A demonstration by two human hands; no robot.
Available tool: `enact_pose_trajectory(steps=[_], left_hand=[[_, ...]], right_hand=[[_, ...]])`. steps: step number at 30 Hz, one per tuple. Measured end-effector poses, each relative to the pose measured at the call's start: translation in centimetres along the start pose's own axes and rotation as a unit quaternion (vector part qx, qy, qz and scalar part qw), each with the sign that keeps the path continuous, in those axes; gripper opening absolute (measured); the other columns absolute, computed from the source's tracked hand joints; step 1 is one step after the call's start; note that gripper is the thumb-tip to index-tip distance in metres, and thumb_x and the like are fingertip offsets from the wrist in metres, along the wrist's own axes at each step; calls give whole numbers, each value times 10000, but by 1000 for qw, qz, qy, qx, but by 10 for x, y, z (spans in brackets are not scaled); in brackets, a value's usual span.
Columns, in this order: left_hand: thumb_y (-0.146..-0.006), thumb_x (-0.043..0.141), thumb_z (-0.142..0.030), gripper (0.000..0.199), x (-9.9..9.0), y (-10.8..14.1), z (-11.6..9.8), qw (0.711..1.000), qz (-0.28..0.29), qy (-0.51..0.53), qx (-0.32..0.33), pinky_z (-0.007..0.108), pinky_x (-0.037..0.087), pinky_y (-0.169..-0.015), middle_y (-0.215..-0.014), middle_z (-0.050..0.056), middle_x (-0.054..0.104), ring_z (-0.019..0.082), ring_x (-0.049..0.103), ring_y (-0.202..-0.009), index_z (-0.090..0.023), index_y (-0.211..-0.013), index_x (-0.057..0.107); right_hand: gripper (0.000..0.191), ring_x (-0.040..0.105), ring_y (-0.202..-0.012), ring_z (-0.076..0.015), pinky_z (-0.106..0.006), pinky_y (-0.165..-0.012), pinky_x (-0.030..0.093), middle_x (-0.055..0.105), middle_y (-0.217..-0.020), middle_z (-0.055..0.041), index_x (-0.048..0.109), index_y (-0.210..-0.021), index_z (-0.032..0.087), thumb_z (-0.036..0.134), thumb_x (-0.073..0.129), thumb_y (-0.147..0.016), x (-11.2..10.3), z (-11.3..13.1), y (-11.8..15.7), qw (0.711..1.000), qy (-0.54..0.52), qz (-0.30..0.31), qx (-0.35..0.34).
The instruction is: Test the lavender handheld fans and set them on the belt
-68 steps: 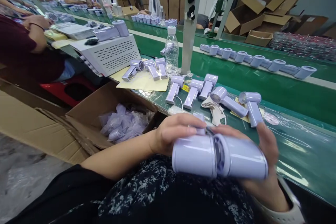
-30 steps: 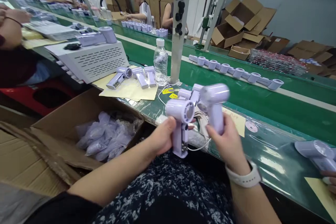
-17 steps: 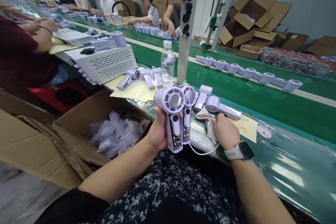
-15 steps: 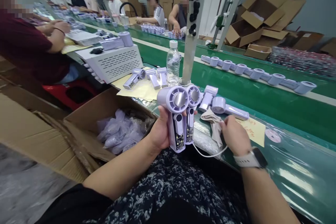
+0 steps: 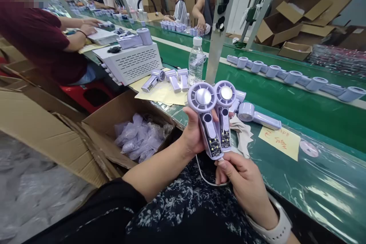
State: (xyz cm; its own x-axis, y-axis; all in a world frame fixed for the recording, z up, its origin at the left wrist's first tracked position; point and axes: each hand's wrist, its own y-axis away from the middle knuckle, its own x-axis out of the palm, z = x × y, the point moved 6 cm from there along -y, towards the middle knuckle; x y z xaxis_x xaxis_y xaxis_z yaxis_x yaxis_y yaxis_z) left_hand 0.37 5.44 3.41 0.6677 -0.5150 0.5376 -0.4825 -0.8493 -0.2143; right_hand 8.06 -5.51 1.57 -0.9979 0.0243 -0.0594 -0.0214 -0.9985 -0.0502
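My left hand (image 5: 193,134) is closed around two lilac handheld fans, a nearer fan (image 5: 202,101) and a second fan (image 5: 225,97) just to its right. Both stand upright with round heads on top, and dark panels on their handles show circuit boards with small lights. At the foot of the nearer fan, my right hand (image 5: 245,183) pinches the end of a white cable (image 5: 203,177); whether the plug is inside the fan is hidden by the fingers. The cable loops below the handles. Behind the fans a crumpled pale cloth (image 5: 242,133) lies on the bench.
Another lilac fan (image 5: 260,116) lies beside a yellow note (image 5: 280,141). Several fans rest on yellow paper near a water bottle (image 5: 196,61) and a white metal box (image 5: 131,63). A carton (image 5: 97,122) holds bagged parts. More fans line the green conveyor (image 5: 257,87); co-workers sit along it.
My right hand has moved from beside the cloth, left and down to the nearer fan's base, bringing the cable end along. The fans have shifted right in view and tilted.
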Motion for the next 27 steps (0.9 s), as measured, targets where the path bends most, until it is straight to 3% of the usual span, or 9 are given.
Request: enact_pose_trajectory(steps=[3,5,8,11,15,18,21,24,27], left_hand=[[-693,297,-1041,829,-2,3,0,1000,-3,13,9,518,614,-929,-1068,111,762,326,708,-1131,-232,-750,467],[-701,328,-1031,817,-6,5,-1,999,-19,12,23,508,604,-938,-1081,116,757,320,704,-1123,-228,-744,472],[-746,298,-1008,805,-12,5,-6,998,-57,30,22,495,598,-932,-1162,111,734,305,685,-1148,-218,-718,454],[-793,283,-976,783,-16,6,-12,992,-80,93,2,488,604,-916,-1208,101,715,290,689,-1142,-211,-703,431],[-726,500,-957,759,-8,10,-16,988,-51,143,-3,430,626,-875,-1156,103,729,296,697,-1133,-200,-673,490],[-678,589,-940,747,-1,15,-16,988,-35,150,25,451,633,-866,-1090,110,732,362,671,-1201,-194,-646,567],[-644,624,-939,742,0,21,-12,989,-47,129,61,459,641,-826,-1048,119,733,395,666,-1199,-196,-634,620],[-613,631,-952,759,-3,23,-10,990,-36,120,70,447,639,-797,-1044,130,734,396,677,-1166,-193,-629,622],[-601,631,-958,773,-8,19,-13,990,-10,127,52,436,630,-804,-1030,129,736,382,686,-1142,-188,-668,622]], right_hand=[[413,528,-369,-124,-228,-420,390,467,-456,72,612,-768,193,541,603,-992,7,-10,2,996,-67,-35,40],[417,537,-405,-131,-238,-441,413,462,-493,67,592,-779,202,539,553,-1019,10,-8,2,997,-62,-46,24],[377,642,-703,-177,-283,-656,525,631,-748,-28,595,-766,209,454,527,-1045,11,7,1,996,54,-11,-76],[324,652,-924,-207,-306,-805,528,682,-983,-70,607,-780,216,382,529,-1047,6,16,3,982,126,-13,-140],[367,610,-634,-154,-256,-602,474,646,-686,-12,602,-732,212,396,557,-1045,-1,6,2,990,90,-78,-70],[470,518,-443,-120,-236,-480,416,502,-481,44,521,-645,217,472,567,-1037,8,-4,3,994,-28,-101,-32],[483,433,-364,-103,-221,-409,357,431,-421,75,485,-652,227,518,574,-1027,17,-14,7,983,-130,-131,-4],[458,503,-456,-114,-227,-477,411,521,-498,39,538,-683,214,506,563,-1036,18,-14,9,989,-87,-121,-1],[363,606,-686,-166,-278,-645,498,643,-728,-25,643,-794,213,465,553,-1038,6,4,8,997,18,-58,-48]])
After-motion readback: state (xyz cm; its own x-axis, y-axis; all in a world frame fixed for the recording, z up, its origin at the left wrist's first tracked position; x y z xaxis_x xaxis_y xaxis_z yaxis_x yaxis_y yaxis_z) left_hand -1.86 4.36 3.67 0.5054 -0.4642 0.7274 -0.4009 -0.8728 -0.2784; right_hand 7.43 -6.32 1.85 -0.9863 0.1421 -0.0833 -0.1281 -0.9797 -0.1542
